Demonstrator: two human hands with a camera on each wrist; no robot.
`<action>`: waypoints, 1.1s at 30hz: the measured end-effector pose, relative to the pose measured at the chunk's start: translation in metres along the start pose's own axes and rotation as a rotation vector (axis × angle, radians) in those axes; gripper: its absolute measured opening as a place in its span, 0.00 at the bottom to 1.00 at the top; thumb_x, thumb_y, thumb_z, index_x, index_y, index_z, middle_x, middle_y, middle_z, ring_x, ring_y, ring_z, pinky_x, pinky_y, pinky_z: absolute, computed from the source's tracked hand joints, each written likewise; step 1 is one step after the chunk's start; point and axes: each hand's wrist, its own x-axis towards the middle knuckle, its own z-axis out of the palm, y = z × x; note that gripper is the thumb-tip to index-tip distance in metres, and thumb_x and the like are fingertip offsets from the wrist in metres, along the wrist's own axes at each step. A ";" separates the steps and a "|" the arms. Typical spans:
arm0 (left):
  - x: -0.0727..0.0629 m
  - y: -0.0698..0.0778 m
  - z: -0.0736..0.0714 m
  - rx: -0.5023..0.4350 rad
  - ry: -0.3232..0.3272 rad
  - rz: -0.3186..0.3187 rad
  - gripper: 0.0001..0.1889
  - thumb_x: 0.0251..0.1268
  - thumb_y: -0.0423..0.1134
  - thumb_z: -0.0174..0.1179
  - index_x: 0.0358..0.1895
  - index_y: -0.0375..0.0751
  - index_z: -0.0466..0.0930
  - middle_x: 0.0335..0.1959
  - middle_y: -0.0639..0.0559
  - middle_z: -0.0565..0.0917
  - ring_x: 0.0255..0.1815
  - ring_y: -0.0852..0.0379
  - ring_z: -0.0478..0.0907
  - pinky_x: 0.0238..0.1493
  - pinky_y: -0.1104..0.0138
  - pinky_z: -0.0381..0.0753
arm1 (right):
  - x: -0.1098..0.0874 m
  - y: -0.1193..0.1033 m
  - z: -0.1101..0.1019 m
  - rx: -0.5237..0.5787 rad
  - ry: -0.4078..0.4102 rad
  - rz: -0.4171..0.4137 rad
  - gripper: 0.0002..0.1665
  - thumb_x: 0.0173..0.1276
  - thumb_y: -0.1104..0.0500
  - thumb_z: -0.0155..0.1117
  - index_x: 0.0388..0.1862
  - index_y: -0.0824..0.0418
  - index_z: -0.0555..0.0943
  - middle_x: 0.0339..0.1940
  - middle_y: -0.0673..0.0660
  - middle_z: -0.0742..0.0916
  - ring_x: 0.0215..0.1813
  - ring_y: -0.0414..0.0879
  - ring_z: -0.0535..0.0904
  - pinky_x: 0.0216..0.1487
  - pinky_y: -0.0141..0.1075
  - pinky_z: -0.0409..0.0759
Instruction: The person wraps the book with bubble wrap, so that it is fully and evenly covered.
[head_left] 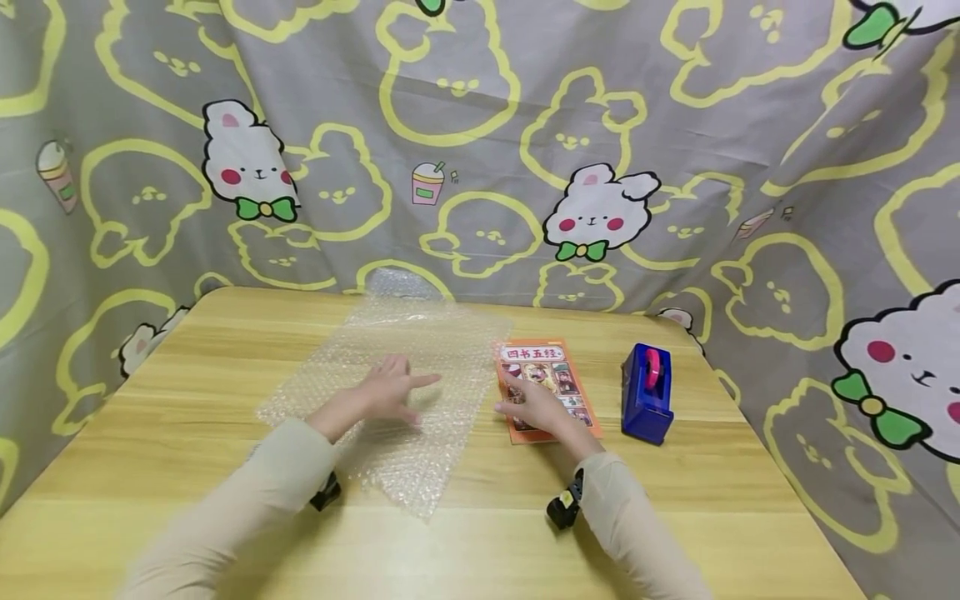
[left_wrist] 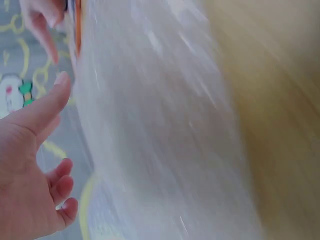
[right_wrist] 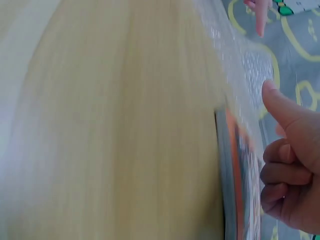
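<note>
Book (head_left: pixel 557 390), title (head_left: pixel 530 353) 四书五经

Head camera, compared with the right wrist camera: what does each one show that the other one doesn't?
Only the head camera shows the blue tape dispenser, the printed title on the orange book, and the light sleeves.

Only the right wrist camera shows the book side-on, with its thickness, and the right hand from close up, some fingers bent inward.

Both show that hand, the bubble wrap, part or all of the left hand, the wooden table and the patterned curtain.
</note>
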 end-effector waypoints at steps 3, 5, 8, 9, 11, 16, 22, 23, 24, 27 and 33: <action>0.017 0.019 0.008 0.013 -0.053 0.004 0.41 0.44 0.51 0.68 0.67 0.53 0.62 0.46 0.37 0.65 0.50 0.43 0.61 0.50 0.50 0.67 | -0.006 0.013 -0.007 0.003 0.008 0.013 0.43 0.60 0.47 0.63 0.71 0.54 0.57 0.24 0.61 0.81 0.19 0.47 0.70 0.24 0.37 0.71; 0.028 0.031 0.013 0.017 -0.087 -0.003 0.40 0.46 0.53 0.66 0.67 0.55 0.61 0.52 0.32 0.63 0.54 0.40 0.59 0.54 0.47 0.64 | -0.010 0.021 -0.013 -0.012 0.011 0.024 0.44 0.59 0.47 0.64 0.71 0.52 0.56 0.18 0.57 0.77 0.17 0.44 0.67 0.20 0.35 0.67; 0.043 0.046 0.020 0.022 -0.109 -0.012 0.39 0.49 0.55 0.64 0.67 0.56 0.61 0.54 0.32 0.62 0.54 0.42 0.58 0.53 0.48 0.64 | -0.016 0.033 -0.021 -0.029 0.020 0.053 0.46 0.57 0.46 0.65 0.72 0.51 0.56 0.21 0.58 0.78 0.17 0.43 0.62 0.21 0.34 0.63; 0.048 0.050 0.022 0.009 -0.110 -0.018 0.38 0.50 0.56 0.63 0.67 0.56 0.61 0.53 0.33 0.62 0.52 0.43 0.58 0.52 0.50 0.65 | -0.018 0.037 -0.023 -0.046 0.031 0.061 0.46 0.57 0.46 0.66 0.71 0.51 0.56 0.27 0.61 0.81 0.20 0.43 0.65 0.24 0.36 0.66; 0.057 0.059 0.027 -0.027 -0.110 -0.035 0.38 0.51 0.56 0.62 0.68 0.56 0.61 0.55 0.31 0.61 0.54 0.42 0.56 0.53 0.49 0.64 | -0.022 0.046 -0.028 -0.069 0.058 0.084 0.46 0.56 0.45 0.66 0.71 0.53 0.58 0.43 0.64 0.82 0.30 0.47 0.73 0.34 0.40 0.73; 0.072 0.076 0.037 -0.118 -0.137 -0.127 0.40 0.52 0.59 0.59 0.69 0.55 0.56 0.61 0.28 0.56 0.59 0.40 0.53 0.58 0.48 0.59 | -0.032 0.066 -0.037 -0.124 0.096 0.161 0.47 0.57 0.43 0.65 0.70 0.57 0.58 0.49 0.67 0.75 0.44 0.53 0.71 0.46 0.45 0.72; 0.082 0.090 0.043 -0.173 -0.103 -0.239 0.44 0.50 0.60 0.61 0.70 0.48 0.56 0.50 0.36 0.60 0.50 0.45 0.55 0.48 0.55 0.63 | -0.040 0.078 -0.041 -0.102 0.103 0.227 0.51 0.57 0.45 0.65 0.69 0.70 0.54 0.43 0.67 0.69 0.42 0.53 0.63 0.49 0.45 0.68; 0.082 0.091 0.043 -0.174 -0.099 -0.251 0.44 0.50 0.60 0.62 0.69 0.46 0.56 0.48 0.36 0.60 0.49 0.45 0.54 0.47 0.56 0.63 | -0.039 0.079 -0.040 -0.092 0.105 0.232 0.51 0.57 0.46 0.66 0.68 0.72 0.54 0.44 0.67 0.69 0.43 0.54 0.63 0.51 0.46 0.68; 0.083 0.092 0.044 -0.174 -0.093 -0.261 0.44 0.50 0.59 0.62 0.69 0.45 0.57 0.47 0.37 0.60 0.50 0.45 0.54 0.47 0.56 0.63 | -0.039 0.079 -0.040 -0.087 0.110 0.229 0.50 0.57 0.47 0.66 0.67 0.75 0.56 0.44 0.67 0.69 0.44 0.54 0.64 0.52 0.47 0.67; 0.084 0.093 0.045 -0.177 -0.075 -0.271 0.44 0.50 0.59 0.62 0.68 0.40 0.59 0.46 0.37 0.61 0.50 0.45 0.54 0.48 0.54 0.63 | -0.036 0.080 -0.038 -0.083 0.119 0.232 0.46 0.56 0.47 0.67 0.63 0.76 0.63 0.40 0.64 0.70 0.44 0.54 0.64 0.51 0.46 0.67; 0.089 0.097 0.045 -0.248 -0.057 -0.276 0.40 0.48 0.58 0.64 0.62 0.37 0.67 0.45 0.36 0.63 0.49 0.44 0.57 0.44 0.58 0.66 | -0.035 0.078 -0.036 -0.053 0.118 0.273 0.40 0.56 0.48 0.67 0.58 0.75 0.68 0.39 0.61 0.70 0.43 0.53 0.63 0.48 0.45 0.65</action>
